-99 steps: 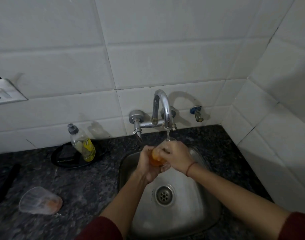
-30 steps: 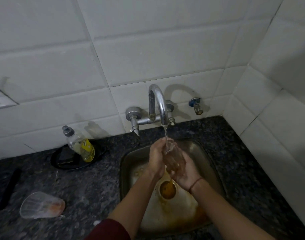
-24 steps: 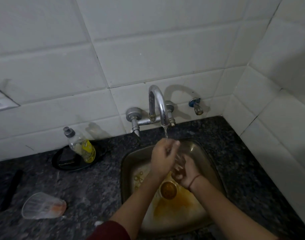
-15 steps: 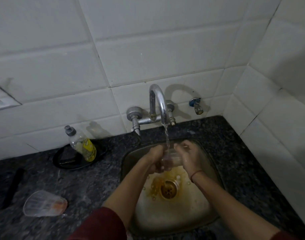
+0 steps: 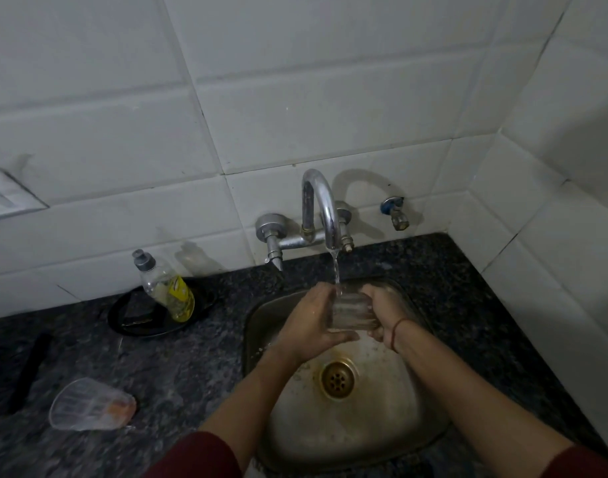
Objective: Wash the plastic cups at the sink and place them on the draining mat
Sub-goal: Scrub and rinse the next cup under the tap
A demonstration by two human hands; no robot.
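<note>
Clear cup [image 5: 351, 312] is held over the sink [image 5: 419, 422], under the water stream [image 5: 336, 270] from the tap [image 5: 321, 205]; left hand [image 5: 311, 326] is curled against its left side, fingers under the base; right hand [image 5: 385, 312] is closed round its right side. Second cup [image 5: 92, 405] lies on its side on the counter [image 5: 178, 367], well left of the sink; soap bottle [image 5: 166, 288] stands on a black dish [image 5: 140, 322] near the wall.

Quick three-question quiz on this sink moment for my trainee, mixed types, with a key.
1. True or false: the tap is running.
2. Which hands have a grip on the clear cup under the stream? A left only, B right only, C both.
3. Fill in: the second plastic cup lies on its ____ on the counter.

Key: 1 true. 2 C, left hand and right hand. 3 side.
</note>
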